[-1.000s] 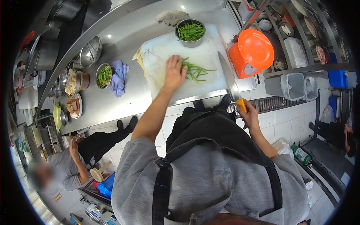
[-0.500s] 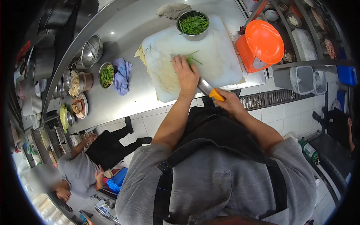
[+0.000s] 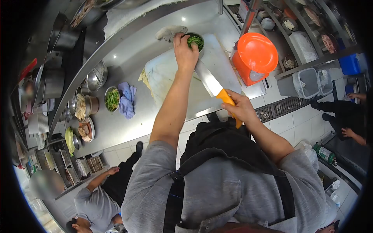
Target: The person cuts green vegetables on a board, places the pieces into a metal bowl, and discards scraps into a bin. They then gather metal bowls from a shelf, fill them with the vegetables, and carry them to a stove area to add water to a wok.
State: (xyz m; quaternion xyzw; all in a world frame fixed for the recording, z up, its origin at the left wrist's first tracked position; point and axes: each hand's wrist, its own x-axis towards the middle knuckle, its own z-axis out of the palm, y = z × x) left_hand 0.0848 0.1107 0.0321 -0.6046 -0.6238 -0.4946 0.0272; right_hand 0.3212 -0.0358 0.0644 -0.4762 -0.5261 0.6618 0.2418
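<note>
Cutting board with the person's two hands; the cutting board (image 3: pixel 219 66), white and lying on a metal table (image 3: pixel 120 128), serves as the landmark for all places; the left hand (image 3: pixel 185 54) is over the far part of the board, its fingers bent at the near left rim of a metal bowl (image 3: pixel 201 51); this bowl stands at the far edge of the board and contains cut greens (image 3: pixel 195 40); the fingers touch or overlap the greens, but whether they close on any cannot be told; the right hand (image 3: pixel 241 109), just off the near edge of the board, is wrapped firmly around the yellow handle of a knife (image 3: pixel 209 82); the blade slants across the board, its tip beside the left wrist and directed toward the bowl; whether the blade touches the board cannot be told; a thin green sliver (image 3: pixel 197 79) lies on the board beside the blade; a yellowish cloth (image 3: pixel 144 77) shows along the left edge of the board; a grey cloth (image 3: pixel 169 32) lies beyond the board, near the bowl; an orange scale (image 3: pixel 258 53) stands to the right of the board; a purple cloth (image 3: pixel 127 101) lies to the left of the board, touching or just beside a smaller bowl (image 3: pixel 112 99) of mixed greens.
</note>
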